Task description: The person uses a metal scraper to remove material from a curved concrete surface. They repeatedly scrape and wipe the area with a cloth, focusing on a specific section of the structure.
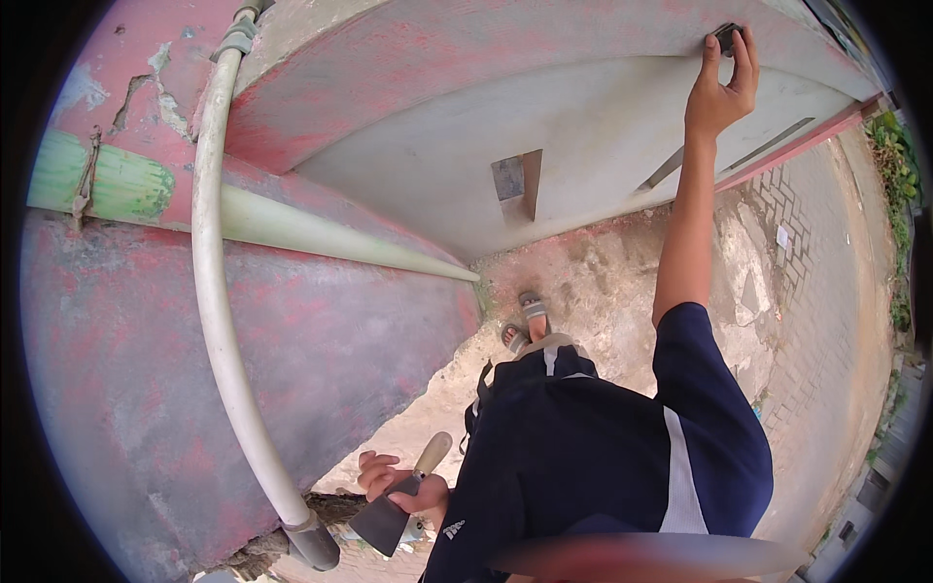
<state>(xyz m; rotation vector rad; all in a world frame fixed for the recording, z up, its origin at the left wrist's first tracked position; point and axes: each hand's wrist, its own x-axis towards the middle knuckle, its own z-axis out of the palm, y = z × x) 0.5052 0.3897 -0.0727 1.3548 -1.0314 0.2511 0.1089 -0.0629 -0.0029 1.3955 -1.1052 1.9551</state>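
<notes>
My right arm stretches up, and my right hand (721, 102) has its fingers closed round a small dark block (725, 39). The block is against the upper band of the pale wall (408, 146), near its right end. Its exact kind is too small to tell. Low on the left, by my side, my left hand (428, 497) grips a putty knife (381, 525). The knife has a wide dark blade pointing down and a light wooden handle angled up. Faded pink patches show on the wall's upper band.
A white pipe (216, 262) runs down the left side, crossing a pale green pipe (321, 233) along a patchy pink-grey wall (321, 321). The pale wall has a rectangular opening (531, 180) and narrower slots. Rough ground (622, 282) lies underfoot, with paving and plants at right.
</notes>
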